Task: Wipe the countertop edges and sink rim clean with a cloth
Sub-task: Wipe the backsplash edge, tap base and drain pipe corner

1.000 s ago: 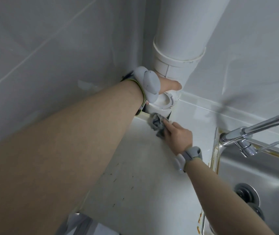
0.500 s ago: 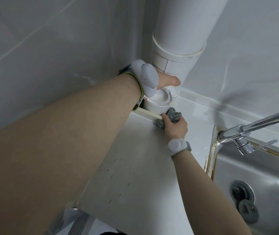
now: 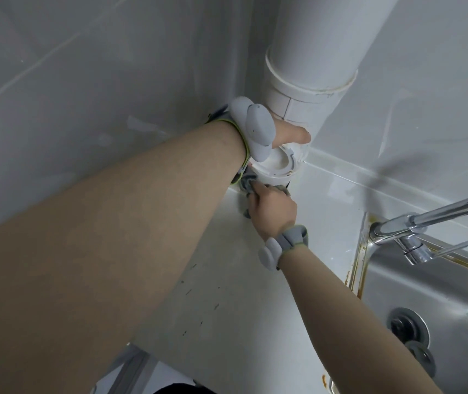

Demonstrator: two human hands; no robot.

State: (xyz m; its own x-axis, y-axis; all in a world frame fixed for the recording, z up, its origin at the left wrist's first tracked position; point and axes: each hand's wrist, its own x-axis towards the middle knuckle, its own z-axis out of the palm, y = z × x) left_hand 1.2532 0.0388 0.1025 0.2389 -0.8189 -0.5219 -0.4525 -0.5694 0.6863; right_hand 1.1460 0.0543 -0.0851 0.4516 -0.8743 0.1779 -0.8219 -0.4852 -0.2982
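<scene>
The right hand [image 3: 272, 209] grips a bunched grey cloth [image 3: 248, 183] and presses it on the white countertop [image 3: 227, 280] at the foot of the white drain pipe [image 3: 312, 66], in the wall corner. The left hand [image 3: 289, 135] rests against the pipe; its fingers are hidden. At four o'clock from the cloth lie the steel sink [image 3: 440, 294], its rust-stained rim [image 3: 359, 265] and chrome faucet [image 3: 403, 231].

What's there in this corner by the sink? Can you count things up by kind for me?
Hands: 2 (left hand, right hand)
Wrist devices: 2 (left, right)
Cloths: 1 (grey cloth)
Pipes: 1 (white pipe)
Faucets: 1 (chrome faucet)
Sinks: 1 (steel sink)
Drains: 1 (drain)
Total: 9
</scene>
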